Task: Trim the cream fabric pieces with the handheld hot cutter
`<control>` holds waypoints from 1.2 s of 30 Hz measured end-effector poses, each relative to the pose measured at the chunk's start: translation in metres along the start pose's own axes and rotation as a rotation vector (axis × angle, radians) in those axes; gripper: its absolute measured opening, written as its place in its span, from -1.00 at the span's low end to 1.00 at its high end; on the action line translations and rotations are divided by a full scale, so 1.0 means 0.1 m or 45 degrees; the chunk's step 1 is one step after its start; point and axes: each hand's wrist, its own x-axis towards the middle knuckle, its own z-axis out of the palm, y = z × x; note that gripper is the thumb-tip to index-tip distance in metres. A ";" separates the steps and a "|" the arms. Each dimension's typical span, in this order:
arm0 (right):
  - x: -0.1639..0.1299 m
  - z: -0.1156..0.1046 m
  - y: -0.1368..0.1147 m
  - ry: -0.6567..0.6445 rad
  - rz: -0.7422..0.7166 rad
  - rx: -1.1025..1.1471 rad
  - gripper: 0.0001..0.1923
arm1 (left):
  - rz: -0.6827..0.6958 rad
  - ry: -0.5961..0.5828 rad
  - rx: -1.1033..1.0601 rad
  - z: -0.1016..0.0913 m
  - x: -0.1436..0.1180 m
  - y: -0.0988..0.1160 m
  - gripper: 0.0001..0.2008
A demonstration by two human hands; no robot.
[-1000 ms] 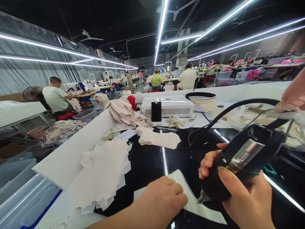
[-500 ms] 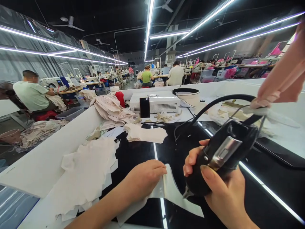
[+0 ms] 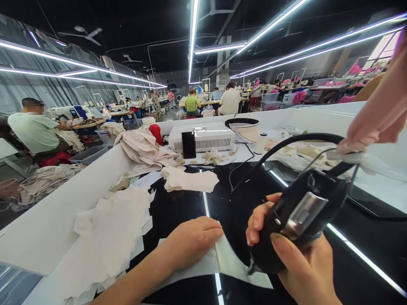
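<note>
Tool: likely heavy; best held mid-body, my right hand clamping.
Sheet: likely limp; left hand atop, grip unclear.

No legible text, tiny print on paper, blurred wall lettering

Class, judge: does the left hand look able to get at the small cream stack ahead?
Probably yes: only black tabletop shows between the left hand and the small cream stack, though the hand would first leave the pale piece.
</note>
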 end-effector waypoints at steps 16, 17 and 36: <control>0.15 -0.05 -0.01 -0.070 -0.043 0.052 -0.62 | 0.028 0.064 -0.035 -0.07 -0.13 0.04 -0.74; 0.21 -0.01 -0.01 -0.076 -0.066 0.078 -0.63 | 0.026 0.066 -0.046 -0.07 -0.13 0.04 -0.74; 0.66 0.41 0.41 0.033 -0.144 0.073 -0.75 | 0.034 0.112 -0.099 -0.04 -0.12 0.04 -0.76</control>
